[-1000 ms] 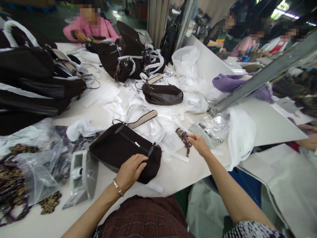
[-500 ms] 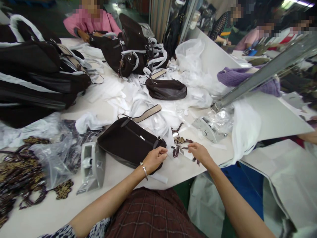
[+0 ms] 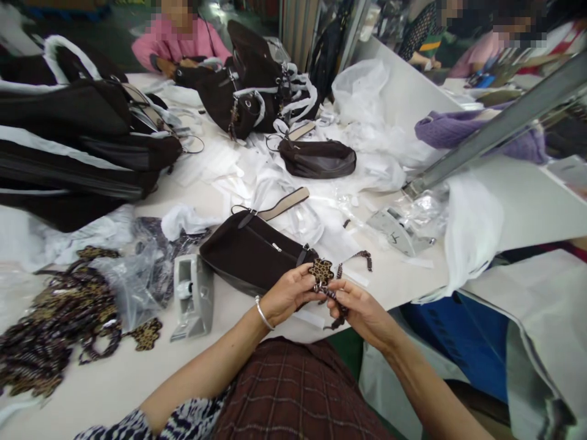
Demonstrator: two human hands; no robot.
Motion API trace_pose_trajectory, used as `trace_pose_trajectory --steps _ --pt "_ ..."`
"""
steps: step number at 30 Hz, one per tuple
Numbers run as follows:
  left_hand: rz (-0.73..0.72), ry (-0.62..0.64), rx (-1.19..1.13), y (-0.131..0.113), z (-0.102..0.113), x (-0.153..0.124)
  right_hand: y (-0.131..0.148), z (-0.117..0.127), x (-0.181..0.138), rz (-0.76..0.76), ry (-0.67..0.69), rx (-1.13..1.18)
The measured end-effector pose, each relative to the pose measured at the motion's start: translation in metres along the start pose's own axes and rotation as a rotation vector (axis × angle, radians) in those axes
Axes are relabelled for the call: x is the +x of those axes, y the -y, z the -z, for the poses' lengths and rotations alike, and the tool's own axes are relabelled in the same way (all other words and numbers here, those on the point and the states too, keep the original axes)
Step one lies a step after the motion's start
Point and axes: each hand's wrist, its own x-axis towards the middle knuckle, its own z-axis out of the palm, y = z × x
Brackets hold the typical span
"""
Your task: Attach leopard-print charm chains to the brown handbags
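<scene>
Grip: left hand (image 3: 287, 296), right hand (image 3: 362, 311) both pinching leopard charm (image 3: 320, 269) beside zipped brown bag (image 3: 250, 253); plastic bag (image 3: 123, 284) holds patterned cords.

bag workshop | handbags (image 3: 92, 146) piled | shared worktable (image 3: 527, 208) | co-workers (image 3: 181, 36)

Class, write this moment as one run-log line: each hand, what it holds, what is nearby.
left hand: holds leopard-print flower charm | right hand: holds braided cord | behind: dark brown suede handbag | beside: grey tape dispenser
</scene>
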Motion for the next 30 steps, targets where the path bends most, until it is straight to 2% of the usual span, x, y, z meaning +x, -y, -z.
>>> trace_pose_trajectory --steps 3,6,14,18,23,30 --pt "-0.009 -0.062 0.040 -0.003 0.005 -0.009 -0.011 -0.005 -0.001 -0.029 0.015 -0.032" --pt "-0.008 -0.144 0.074 -0.001 0.009 -0.014 -0.014 -0.012 0.001 0.007 -0.007 -0.074" --pt "-0.053 -0.317 0.205 0.005 0.007 -0.013 -0.014 -0.035 0.031 0.259 -0.273 -0.345" --pt "-0.016 -0.292 0.193 0.000 0.011 -0.015 -0.014 -0.039 0.041 0.314 -0.380 -0.250" --pt "-0.016 -0.168 0.318 -0.005 0.022 -0.019 -0.011 -0.039 0.044 0.271 -0.378 -0.044" --pt "-0.041 -0.213 0.338 -0.008 0.027 -0.018 -0.013 -0.036 0.045 0.284 -0.392 0.043"
